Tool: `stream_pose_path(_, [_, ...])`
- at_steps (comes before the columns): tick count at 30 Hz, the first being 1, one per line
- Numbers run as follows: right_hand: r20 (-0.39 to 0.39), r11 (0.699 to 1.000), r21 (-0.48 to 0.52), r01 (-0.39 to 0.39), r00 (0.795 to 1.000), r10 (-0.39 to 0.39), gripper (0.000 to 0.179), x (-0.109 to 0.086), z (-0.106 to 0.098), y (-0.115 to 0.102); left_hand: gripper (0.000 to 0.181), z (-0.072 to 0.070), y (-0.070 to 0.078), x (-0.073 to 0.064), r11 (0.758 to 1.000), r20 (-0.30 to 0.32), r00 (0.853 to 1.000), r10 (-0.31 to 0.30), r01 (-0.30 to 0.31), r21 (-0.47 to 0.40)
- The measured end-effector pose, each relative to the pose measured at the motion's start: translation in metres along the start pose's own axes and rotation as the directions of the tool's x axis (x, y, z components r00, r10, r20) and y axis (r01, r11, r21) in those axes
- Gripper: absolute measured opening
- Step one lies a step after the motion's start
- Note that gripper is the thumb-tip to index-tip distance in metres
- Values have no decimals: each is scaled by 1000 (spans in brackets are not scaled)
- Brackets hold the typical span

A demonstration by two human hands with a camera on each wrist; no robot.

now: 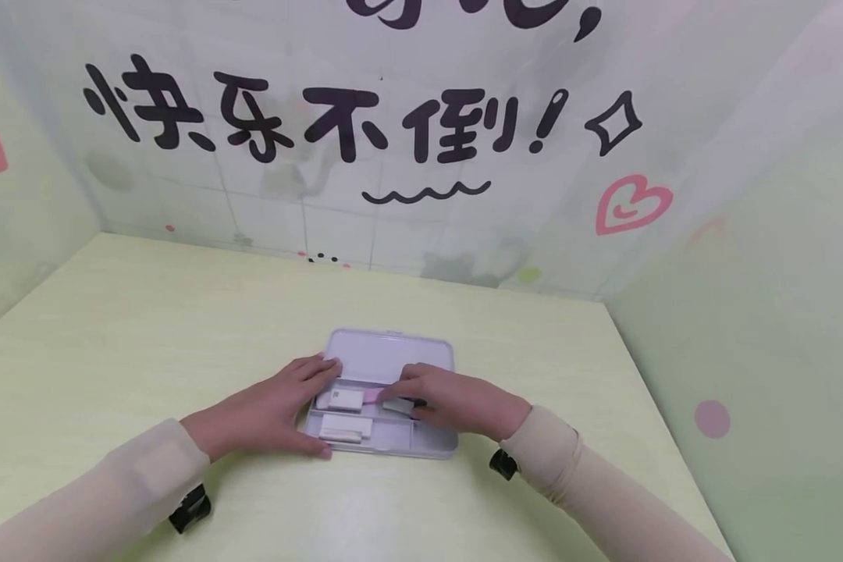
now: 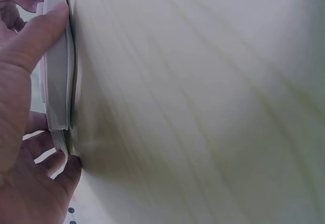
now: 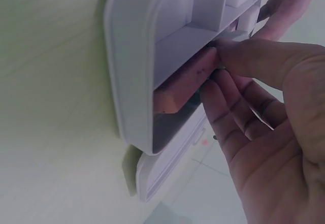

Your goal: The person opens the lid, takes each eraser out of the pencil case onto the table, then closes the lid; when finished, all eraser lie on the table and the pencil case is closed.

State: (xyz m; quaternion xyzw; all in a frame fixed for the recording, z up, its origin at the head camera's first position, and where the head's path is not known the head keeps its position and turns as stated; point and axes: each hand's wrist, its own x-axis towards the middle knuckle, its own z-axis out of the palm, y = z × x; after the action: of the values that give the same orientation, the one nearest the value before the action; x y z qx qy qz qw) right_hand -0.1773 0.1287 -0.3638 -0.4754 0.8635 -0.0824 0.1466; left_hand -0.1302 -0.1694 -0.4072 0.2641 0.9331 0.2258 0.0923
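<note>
A pale lilac plastic case [image 1: 432, 443] lies open on the table, its lid [image 1: 386, 355] folded flat behind it. My left hand [image 1: 321, 407] holds the case's left end, thumb on the front edge and fingers at the back; in the left wrist view this hand [image 2: 65, 89] clamps the case rim [image 2: 55, 66]. My right hand [image 1: 393, 396] reaches into the right side. In the right wrist view its thumb and fingers [image 3: 213, 69] pinch the end of a pink eraser [image 3: 177, 87] lying in a compartment of the case [image 3: 132, 56]. Two white erasers [image 1: 344, 400] [image 1: 347, 428] sit in the left compartments.
The pale green table [image 1: 147, 328] is boxed in by a back wall with black lettering [image 1: 323, 129] and plain side walls [image 1: 759, 297]. Its right edge runs close to the right wall. Black wrist straps [image 1: 190, 509] show on both sleeved forearms.
</note>
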Motion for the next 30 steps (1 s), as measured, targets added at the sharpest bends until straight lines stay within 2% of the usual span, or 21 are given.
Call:
stream_pose_path(4, [-28, 1000, -7, 6, 1000, -6, 47, -1, 4, 3, 119, 2, -2, 0, 1000, -2, 1000, 2, -2, 1])
stream_pose_path(9, [-48, 999, 47, -7, 999, 9, 44, 0, 4, 5, 118, 3, -3, -1, 1000, -6, 1000, -1, 1, 3])
stream_pose_path(14, [-65, 989, 144, -42, 997, 52, 44, -2, 3, 9, 118, 2, -2, -1, 1000, -8, 1000, 1, -1, 9])
stream_pose_path(18, [-83, 957, 279, -76, 991, 103, 44, -7, 4, 18, 118, 3, -2, -1, 1000, -6, 1000, -1, 1, 14])
stream_pose_path(22, [-142, 926, 364, -96, 977, 157, 45, -15, 0, 32, 118, 3, -1, -2, 1000, -9, 1000, 0, 0, 15])
stream_pose_path(26, [-231, 925, 363, -111, 951, 204, 46, -23, -4, 51, 117, 3, -1, -2, 1000, -15, 1000, 5, -5, 13])
stream_pose_path(30, [-278, 915, 364, -174, 917, 285, 44, -32, -5, 76, 118, 3, -1, -2, 1000, -16, 1000, 8, -8, 6])
